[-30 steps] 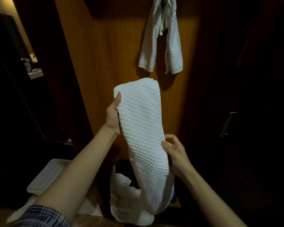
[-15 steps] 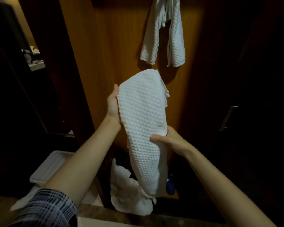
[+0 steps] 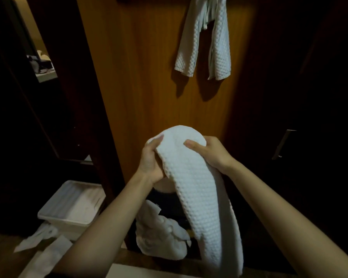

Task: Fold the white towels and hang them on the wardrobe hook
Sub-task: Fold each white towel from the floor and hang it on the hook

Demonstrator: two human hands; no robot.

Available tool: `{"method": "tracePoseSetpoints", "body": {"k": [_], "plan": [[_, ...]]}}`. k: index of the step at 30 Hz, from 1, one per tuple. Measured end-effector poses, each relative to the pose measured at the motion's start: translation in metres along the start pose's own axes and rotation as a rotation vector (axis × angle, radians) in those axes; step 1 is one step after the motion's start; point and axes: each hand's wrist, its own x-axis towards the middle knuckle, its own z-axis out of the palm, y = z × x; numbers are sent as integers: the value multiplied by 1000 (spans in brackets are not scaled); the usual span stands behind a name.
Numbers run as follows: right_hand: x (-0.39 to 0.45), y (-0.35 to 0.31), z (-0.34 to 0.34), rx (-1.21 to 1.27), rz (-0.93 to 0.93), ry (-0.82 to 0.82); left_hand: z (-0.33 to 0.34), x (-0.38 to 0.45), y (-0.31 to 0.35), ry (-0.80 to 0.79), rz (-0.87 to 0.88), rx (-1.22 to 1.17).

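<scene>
The towel point(image 3: 199, 187) hangs at centre frame as a long folded strip, its rounded top bunched between both hands, probably so the fold holds for lifting to the hook. The left hand point(image 3: 152, 161) grips its 9 o'clock edge; the right hand point(image 3: 209, 151) pinches the 3 o'clock side, thumb on top. At 12 o'clock a hung towel point(image 3: 204, 41) drapes down the door point(image 3: 145, 77); at 7 o'clock sits a bin point(image 3: 72, 207).
</scene>
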Motion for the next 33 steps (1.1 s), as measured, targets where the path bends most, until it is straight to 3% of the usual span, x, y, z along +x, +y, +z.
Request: {"method": "tracePoseSetpoints", "body": {"k": [3, 5, 6, 8, 9, 10, 12, 14, 17, 21, 27, 33], "plan": [[4, 0, -4, -315, 125, 47, 6, 1, -7, 118, 68, -63], [-2, 6, -6, -523, 139, 226, 17, 0, -12, 80, 87, -67], [-11, 8, -6, -537, 95, 362, 25, 0, -14, 69, 83, -59], [-35, 17, -3, -324, 51, 576, 39, 4, -16, 120, 74, -63], [-49, 21, 1, -135, 131, 558, 46, 8, -17, 149, 78, -57], [-63, 23, 8, 69, 304, 419, 54, 9, -19, 173, 88, -46], [-84, 29, 22, 439, 680, -23, 66, 12, -23, 201, 122, -66], [-89, 38, 33, 792, 828, -222, 76, 10, -26, 204, 144, -93], [-78, 37, 48, 1409, 795, -78, 87, 8, -23, 182, 173, -190], [-50, 28, 60, 1752, 689, 246, 83, 15, -10, 226, 225, -304], [-26, 16, 23, 1600, 428, 566, 51, 10, 1, 125, 346, -417], [-17, 22, -1, 1655, 355, 582, 43, 19, -7, 190, 122, -310]]}}
